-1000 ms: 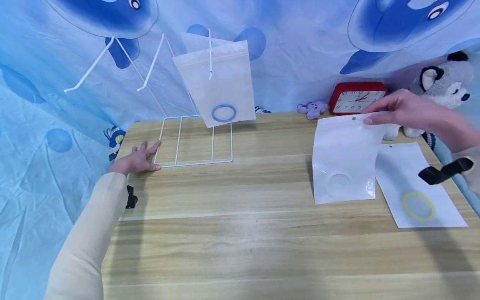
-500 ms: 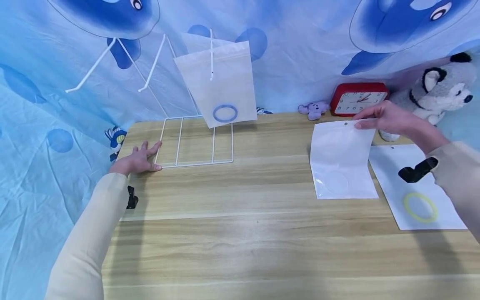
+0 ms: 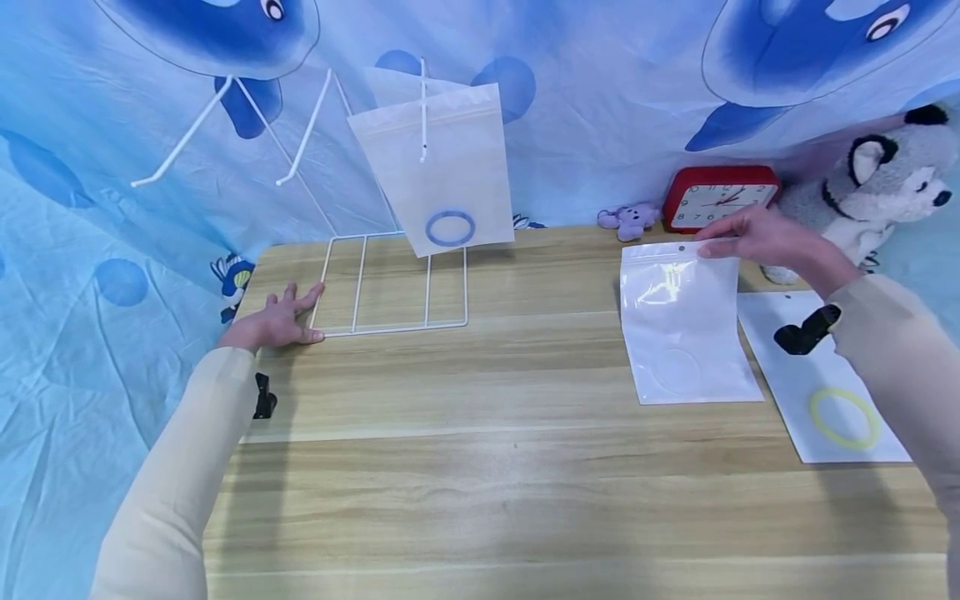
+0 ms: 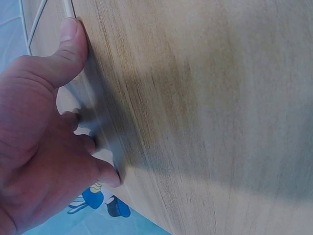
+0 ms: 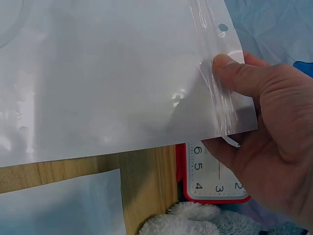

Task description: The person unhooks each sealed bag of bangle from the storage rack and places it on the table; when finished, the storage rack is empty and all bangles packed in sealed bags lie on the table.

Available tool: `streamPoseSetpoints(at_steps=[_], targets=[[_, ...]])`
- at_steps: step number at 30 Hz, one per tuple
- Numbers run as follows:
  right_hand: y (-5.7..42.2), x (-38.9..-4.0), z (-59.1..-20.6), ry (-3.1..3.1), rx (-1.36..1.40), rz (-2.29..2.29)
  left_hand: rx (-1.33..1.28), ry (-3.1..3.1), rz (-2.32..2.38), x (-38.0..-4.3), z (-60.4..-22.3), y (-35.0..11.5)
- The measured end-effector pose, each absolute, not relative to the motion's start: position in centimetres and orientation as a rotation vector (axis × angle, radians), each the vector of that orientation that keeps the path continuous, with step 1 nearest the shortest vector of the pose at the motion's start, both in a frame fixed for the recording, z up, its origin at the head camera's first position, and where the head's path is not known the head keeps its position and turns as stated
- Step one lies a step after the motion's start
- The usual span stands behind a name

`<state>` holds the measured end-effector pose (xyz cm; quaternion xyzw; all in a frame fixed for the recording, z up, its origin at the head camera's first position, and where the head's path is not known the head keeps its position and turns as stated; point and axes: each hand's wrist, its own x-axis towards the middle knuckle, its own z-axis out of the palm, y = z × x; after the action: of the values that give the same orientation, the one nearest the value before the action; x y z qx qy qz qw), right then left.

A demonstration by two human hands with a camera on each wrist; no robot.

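My right hand (image 3: 768, 242) pinches the top right corner of a white zip bag (image 3: 678, 325), thumb over the zip strip beside its hang hole. A faint pale ring shows near the bag's lower end, which reaches down to the wood. At the far left, my left hand (image 3: 276, 321) rests with spread fingers at the front left corner of a white wire display rack (image 3: 397, 328); in the left wrist view its thumb (image 4: 69, 39) presses the wire. Another white zip bag (image 3: 442, 171) with a blue ring hangs on the rack's right prong. The two left prongs carry nothing.
A third zip bag (image 3: 787, 387) with a yellow ring lies flat on the right, partly under the right forearm. Along the back edge are a red clock (image 3: 723, 198), a purple plush toy (image 3: 630, 221) and a grey plush dog (image 3: 836, 196). A blue patterned cloth (image 3: 600, 108) hangs behind.
My right hand has shifted left and slightly lower with the pinched bag, whose upper part now slants and catches the light. My left hand stays on the rack.
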<state>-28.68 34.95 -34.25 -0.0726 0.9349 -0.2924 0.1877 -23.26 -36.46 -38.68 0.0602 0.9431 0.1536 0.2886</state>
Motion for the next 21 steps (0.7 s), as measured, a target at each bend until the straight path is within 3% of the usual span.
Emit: streamPoseSetpoints(at_steps=[11,21], targets=[[35.7,-28.9,-35.5,2.704,-0.229,-0.798,0.194,2.530,0.400,-23.9,-38.8,-35.4],[33.7,-29.9,-36.2,2.669,-0.198,-0.777,0.207,2.542,0.414,-22.5,-38.5,-36.5]])
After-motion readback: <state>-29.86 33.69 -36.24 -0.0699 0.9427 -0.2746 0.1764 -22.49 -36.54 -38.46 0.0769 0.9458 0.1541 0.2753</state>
